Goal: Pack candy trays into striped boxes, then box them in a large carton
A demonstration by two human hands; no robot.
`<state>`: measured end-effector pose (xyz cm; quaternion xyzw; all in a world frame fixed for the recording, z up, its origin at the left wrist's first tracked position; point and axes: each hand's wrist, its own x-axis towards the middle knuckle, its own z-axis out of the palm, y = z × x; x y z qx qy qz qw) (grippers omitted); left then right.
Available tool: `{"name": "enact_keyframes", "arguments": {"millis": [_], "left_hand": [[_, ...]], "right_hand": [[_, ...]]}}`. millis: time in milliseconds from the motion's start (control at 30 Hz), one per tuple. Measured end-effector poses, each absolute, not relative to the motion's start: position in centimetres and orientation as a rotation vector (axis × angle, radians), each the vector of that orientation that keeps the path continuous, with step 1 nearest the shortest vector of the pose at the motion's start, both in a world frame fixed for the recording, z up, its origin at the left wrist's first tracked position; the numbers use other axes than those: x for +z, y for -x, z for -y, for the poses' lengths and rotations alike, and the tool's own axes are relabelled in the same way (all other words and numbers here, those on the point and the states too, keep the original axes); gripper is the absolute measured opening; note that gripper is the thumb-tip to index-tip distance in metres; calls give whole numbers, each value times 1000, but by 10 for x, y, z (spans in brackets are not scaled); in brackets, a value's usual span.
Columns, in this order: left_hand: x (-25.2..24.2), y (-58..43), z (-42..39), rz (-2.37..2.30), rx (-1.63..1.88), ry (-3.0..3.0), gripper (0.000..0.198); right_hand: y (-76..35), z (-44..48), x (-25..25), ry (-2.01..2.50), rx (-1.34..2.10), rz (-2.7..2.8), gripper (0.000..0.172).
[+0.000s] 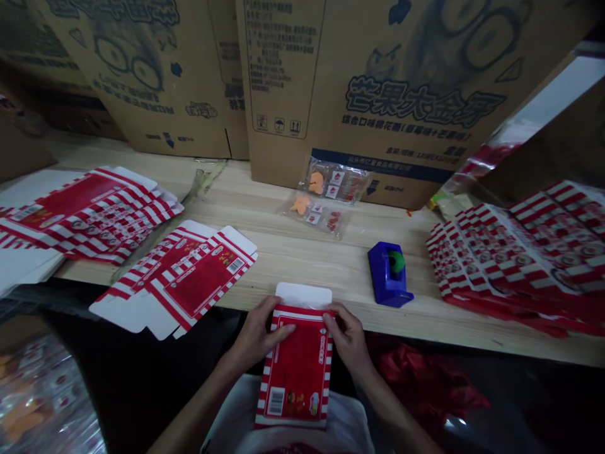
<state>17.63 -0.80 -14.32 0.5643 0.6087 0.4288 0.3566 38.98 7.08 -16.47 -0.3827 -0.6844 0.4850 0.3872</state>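
Observation:
A red box with striped red and white edges [300, 372] is upright in front of me at the table's front edge, its white end flap raised at the top. My left hand [265, 331] grips its upper left side, thumb lying across the front. On the upper right side, my right hand [348, 337] holds the edge with thumb and fingers. Flat unfolded cartons [203, 277] lie to the left of the box, overhanging the table edge. Beyond it on the table are small clear packets [314, 214] with orange pieces inside.
A blue tape dispenser [388, 277] stands right of centre. Striped boxes [515, 252] are stacked at the right, more flat cartons [94, 214] at the left. Large cardboard cartons [293, 151] line the back. A bag of packets [42, 397] sits at lower left.

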Motion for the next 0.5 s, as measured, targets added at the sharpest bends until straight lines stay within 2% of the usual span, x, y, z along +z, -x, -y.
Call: {"name": "enact_keyframes", "arguments": {"millis": [100,200,300,367,400,500], "left_hand": [[-136,-173,1,-1621,1050,-1610,14],[-133,-172,-3,-1577,1139,-1560,20],[-136,-176,-5,-1508,1312,-1314,18],[-140,-178,-6,-1462,1405,-1112,12],[-141,-178,-6,-1434,1434,-1037,15],[-140,-175,-6,-1381,1414,-1047,29]], "right_hand": [[-390,-76,-161,906,1132,1831,16],[-386,-75,-157,945,1176,1755,20],[-380,-74,-153,1050,1320,1506,11],[-379,-76,-152,1070,1391,1442,25],[-379,-77,-151,1051,1411,1468,25],[-383,-81,-149,946,1402,1615,13]]}}
